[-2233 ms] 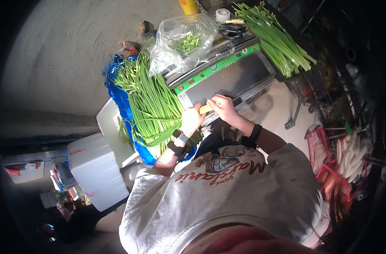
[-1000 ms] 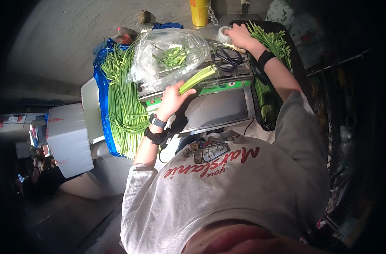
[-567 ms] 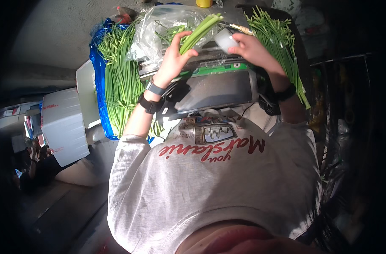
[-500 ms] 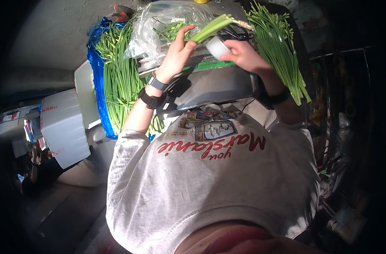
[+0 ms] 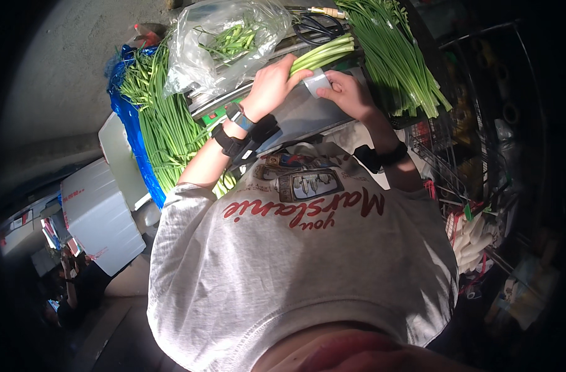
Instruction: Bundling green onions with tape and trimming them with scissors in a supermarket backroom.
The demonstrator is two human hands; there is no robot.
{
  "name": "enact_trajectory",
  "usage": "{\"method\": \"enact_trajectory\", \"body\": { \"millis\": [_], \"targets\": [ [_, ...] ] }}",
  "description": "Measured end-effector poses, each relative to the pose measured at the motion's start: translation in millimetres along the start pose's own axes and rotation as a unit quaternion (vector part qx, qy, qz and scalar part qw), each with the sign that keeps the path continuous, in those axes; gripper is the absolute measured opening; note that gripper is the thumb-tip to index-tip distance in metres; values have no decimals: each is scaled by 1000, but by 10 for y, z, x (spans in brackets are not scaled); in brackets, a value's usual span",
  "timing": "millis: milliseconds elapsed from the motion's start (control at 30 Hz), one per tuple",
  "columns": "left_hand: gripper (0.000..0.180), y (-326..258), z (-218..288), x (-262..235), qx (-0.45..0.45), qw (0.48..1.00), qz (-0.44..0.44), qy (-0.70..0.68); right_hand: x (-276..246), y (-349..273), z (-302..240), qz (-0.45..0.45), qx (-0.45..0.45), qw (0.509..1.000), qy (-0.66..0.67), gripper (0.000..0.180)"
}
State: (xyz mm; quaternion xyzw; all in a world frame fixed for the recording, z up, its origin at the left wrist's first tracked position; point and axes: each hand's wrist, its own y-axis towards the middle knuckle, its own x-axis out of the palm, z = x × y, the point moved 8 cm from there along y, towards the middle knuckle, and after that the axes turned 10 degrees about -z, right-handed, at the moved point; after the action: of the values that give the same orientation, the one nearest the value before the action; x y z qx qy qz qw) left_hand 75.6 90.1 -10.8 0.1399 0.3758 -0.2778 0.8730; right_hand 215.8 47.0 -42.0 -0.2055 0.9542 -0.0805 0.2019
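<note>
My left hand (image 5: 271, 82) grips a bundle of long green stalks (image 5: 325, 52) near its pale cut end, holding it over a metal tray (image 5: 298, 115). My right hand (image 5: 345, 93) holds a roll of clear tape (image 5: 316, 82) right against the bundle, next to my left thumb. Both wrists wear dark bands. The stalks point up and to the right from my fist.
A clear plastic bag (image 5: 224, 43) with green trimmings lies behind my left hand. Loose green stalks are heaped at left on a blue sheet (image 5: 162, 118) and at right (image 5: 394, 56). Black scissors (image 5: 317, 25) lie at the back. White foam boxes (image 5: 100, 214) stand lower left; a wire rack (image 5: 456, 161) stands right.
My right hand fetched the tape roll from the back right and brought it to the bundle. My left hand lifted the stalks from the tray and now holds them lower, against the tape.
</note>
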Motion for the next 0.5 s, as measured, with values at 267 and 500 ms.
{"method": "enact_trajectory", "body": {
  "millis": [267,500],
  "targets": [
    [41,172,-215,392,21,997,-49,60,-194,-290,184,64,16,987,149,28],
    [40,306,-217,943,30,984,-173,22,-706,-683,748,147,20,945,293,41]
  ]
}}
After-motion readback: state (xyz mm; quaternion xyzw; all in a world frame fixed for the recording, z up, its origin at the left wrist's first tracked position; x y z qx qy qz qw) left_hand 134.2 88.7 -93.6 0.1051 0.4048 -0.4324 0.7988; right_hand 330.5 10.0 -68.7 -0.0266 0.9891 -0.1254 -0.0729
